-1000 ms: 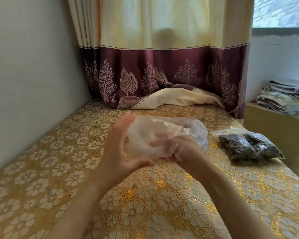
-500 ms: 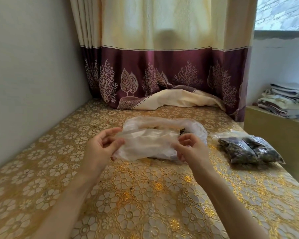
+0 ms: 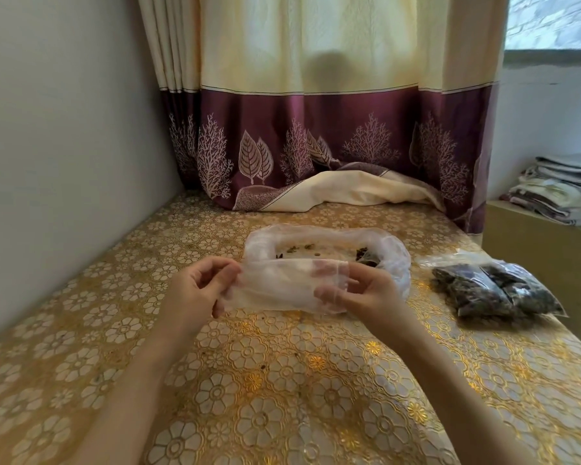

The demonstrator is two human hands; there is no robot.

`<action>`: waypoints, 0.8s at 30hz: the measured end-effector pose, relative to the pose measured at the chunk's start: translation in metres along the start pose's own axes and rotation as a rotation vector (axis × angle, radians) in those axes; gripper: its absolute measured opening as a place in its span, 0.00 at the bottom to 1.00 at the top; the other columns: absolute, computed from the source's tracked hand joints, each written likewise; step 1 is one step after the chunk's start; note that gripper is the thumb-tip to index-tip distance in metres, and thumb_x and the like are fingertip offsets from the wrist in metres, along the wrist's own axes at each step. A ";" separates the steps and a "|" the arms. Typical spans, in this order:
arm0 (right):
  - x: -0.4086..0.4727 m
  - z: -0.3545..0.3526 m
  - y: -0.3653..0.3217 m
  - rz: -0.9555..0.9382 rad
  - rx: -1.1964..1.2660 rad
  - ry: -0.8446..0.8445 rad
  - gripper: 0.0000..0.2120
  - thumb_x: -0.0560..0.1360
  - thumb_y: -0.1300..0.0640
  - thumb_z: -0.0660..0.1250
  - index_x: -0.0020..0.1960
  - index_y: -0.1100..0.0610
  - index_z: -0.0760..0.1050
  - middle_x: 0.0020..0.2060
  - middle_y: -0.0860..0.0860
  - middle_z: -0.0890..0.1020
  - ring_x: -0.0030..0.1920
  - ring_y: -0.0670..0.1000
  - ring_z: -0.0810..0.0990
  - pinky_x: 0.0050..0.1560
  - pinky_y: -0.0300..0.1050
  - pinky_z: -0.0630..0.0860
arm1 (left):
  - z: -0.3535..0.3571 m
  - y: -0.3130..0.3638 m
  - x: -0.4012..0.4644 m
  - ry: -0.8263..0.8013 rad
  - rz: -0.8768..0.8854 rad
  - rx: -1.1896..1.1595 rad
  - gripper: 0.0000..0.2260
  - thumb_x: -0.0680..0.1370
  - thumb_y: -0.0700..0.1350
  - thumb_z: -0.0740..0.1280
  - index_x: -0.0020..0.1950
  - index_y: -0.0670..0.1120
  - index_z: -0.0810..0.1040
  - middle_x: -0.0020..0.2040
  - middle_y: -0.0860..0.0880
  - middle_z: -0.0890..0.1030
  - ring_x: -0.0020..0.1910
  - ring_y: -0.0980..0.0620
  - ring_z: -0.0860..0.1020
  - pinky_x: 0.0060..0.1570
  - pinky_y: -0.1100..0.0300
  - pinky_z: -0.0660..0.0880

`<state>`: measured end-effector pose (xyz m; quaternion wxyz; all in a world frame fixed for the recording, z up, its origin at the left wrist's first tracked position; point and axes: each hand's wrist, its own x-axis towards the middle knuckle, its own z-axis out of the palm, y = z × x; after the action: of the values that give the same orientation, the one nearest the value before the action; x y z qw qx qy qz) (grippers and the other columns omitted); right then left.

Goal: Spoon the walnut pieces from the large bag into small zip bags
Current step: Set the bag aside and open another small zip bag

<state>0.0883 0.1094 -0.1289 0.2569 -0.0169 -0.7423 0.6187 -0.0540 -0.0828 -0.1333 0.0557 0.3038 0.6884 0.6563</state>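
The left hand [image 3: 195, 290] and right hand [image 3: 366, 290] each pinch an end of a thin, floppy small bag [image 3: 282, 283] just above the table [image 3: 282, 380], in front of the large bag [image 3: 326, 243], so its light, slippery mouth is best held by the edges.

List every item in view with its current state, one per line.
Left hand: pinching the small bag's left edge.
Right hand: pinching its right edge.
Small bag: empty, stretched between the hands.
Large bag: open, nearly empty.
Filled bags: lying flat.
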 end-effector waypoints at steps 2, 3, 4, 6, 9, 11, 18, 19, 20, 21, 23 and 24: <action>0.000 -0.003 -0.001 -0.001 -0.061 -0.043 0.16 0.62 0.48 0.75 0.48 0.48 0.81 0.47 0.56 0.84 0.43 0.66 0.81 0.44 0.60 0.79 | -0.003 0.001 0.000 -0.022 -0.003 0.040 0.05 0.70 0.49 0.66 0.39 0.54 0.82 0.33 0.51 0.80 0.26 0.56 0.73 0.24 0.67 0.71; 0.001 -0.003 -0.002 0.001 -0.087 -0.054 0.16 0.62 0.47 0.74 0.49 0.47 0.81 0.48 0.54 0.84 0.44 0.65 0.81 0.45 0.61 0.78 | -0.004 0.002 0.001 -0.008 0.000 0.074 0.05 0.70 0.49 0.66 0.39 0.53 0.82 0.35 0.51 0.81 0.30 0.55 0.75 0.27 0.68 0.72; 0.002 -0.003 -0.002 0.001 -0.111 -0.061 0.17 0.62 0.46 0.74 0.50 0.45 0.81 0.48 0.51 0.84 0.45 0.63 0.81 0.47 0.60 0.79 | -0.004 0.003 0.002 0.023 0.014 0.135 0.04 0.70 0.49 0.66 0.39 0.53 0.81 0.39 0.52 0.81 0.36 0.55 0.76 0.32 0.68 0.73; 0.005 -0.003 -0.004 -0.012 -0.160 -0.058 0.18 0.62 0.45 0.73 0.51 0.44 0.80 0.49 0.49 0.84 0.46 0.58 0.82 0.49 0.58 0.79 | -0.004 0.009 0.003 0.074 0.071 0.325 0.08 0.71 0.53 0.66 0.47 0.53 0.79 0.52 0.54 0.77 0.48 0.56 0.75 0.45 0.66 0.73; 0.011 -0.005 -0.006 -0.027 -0.175 -0.067 0.15 0.62 0.46 0.73 0.49 0.42 0.80 0.49 0.47 0.84 0.46 0.55 0.83 0.47 0.52 0.81 | 0.004 0.027 0.004 -0.084 0.246 0.568 0.30 0.64 0.66 0.65 0.64 0.59 0.67 0.63 0.62 0.65 0.60 0.62 0.66 0.60 0.58 0.64; 0.015 -0.006 -0.007 -0.034 -0.216 -0.118 0.12 0.63 0.46 0.73 0.46 0.42 0.80 0.51 0.44 0.82 0.45 0.50 0.83 0.46 0.46 0.81 | 0.018 0.036 0.006 -0.279 0.348 0.746 0.41 0.58 0.70 0.67 0.68 0.63 0.56 0.64 0.67 0.59 0.62 0.66 0.60 0.63 0.57 0.61; 0.023 -0.011 -0.004 -0.090 -0.212 -0.191 0.12 0.65 0.52 0.75 0.49 0.51 0.81 0.44 0.49 0.75 0.37 0.41 0.77 0.38 0.39 0.76 | 0.050 0.016 0.027 -0.539 0.261 0.738 0.38 0.58 0.70 0.68 0.63 0.67 0.55 0.55 0.69 0.67 0.52 0.65 0.72 0.51 0.65 0.73; 0.023 -0.014 -0.003 -0.091 -0.223 -0.193 0.11 0.66 0.54 0.75 0.48 0.51 0.81 0.44 0.49 0.74 0.37 0.42 0.77 0.39 0.39 0.76 | 0.051 0.012 0.030 -0.524 0.261 0.710 0.37 0.59 0.70 0.68 0.63 0.66 0.56 0.53 0.67 0.69 0.50 0.65 0.73 0.47 0.66 0.73; 0.024 -0.016 -0.003 -0.085 -0.233 -0.187 0.10 0.67 0.55 0.75 0.47 0.51 0.81 0.45 0.48 0.75 0.40 0.44 0.78 0.41 0.40 0.77 | 0.052 0.007 0.033 -0.501 0.261 0.684 0.36 0.59 0.69 0.68 0.62 0.64 0.59 0.52 0.65 0.71 0.48 0.64 0.74 0.44 0.67 0.74; 0.024 -0.018 -0.002 -0.082 -0.234 -0.170 0.08 0.67 0.54 0.74 0.46 0.51 0.80 0.46 0.47 0.75 0.43 0.47 0.79 0.44 0.43 0.78 | 0.052 0.003 0.034 -0.473 0.261 0.654 0.33 0.60 0.68 0.68 0.62 0.62 0.62 0.50 0.63 0.73 0.44 0.63 0.75 0.41 0.67 0.75; 0.025 -0.022 0.000 -0.075 -0.193 -0.101 0.06 0.67 0.53 0.72 0.44 0.49 0.79 0.47 0.48 0.78 0.46 0.49 0.81 0.49 0.43 0.79 | 0.051 -0.006 0.034 -0.416 0.261 0.575 0.27 0.62 0.66 0.67 0.58 0.60 0.67 0.44 0.58 0.75 0.39 0.63 0.75 0.35 0.69 0.73; 0.025 -0.026 0.001 -0.077 -0.192 -0.041 0.06 0.68 0.55 0.71 0.44 0.48 0.79 0.47 0.49 0.79 0.44 0.48 0.81 0.49 0.40 0.79 | 0.049 -0.009 0.034 -0.387 0.258 0.534 0.24 0.62 0.65 0.66 0.55 0.61 0.68 0.42 0.56 0.75 0.36 0.63 0.74 0.32 0.70 0.72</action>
<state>0.0766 0.1418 -0.1183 0.2624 -0.0002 -0.8035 0.5344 -0.0613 -0.0235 -0.1370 0.0201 0.5110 0.7683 0.3850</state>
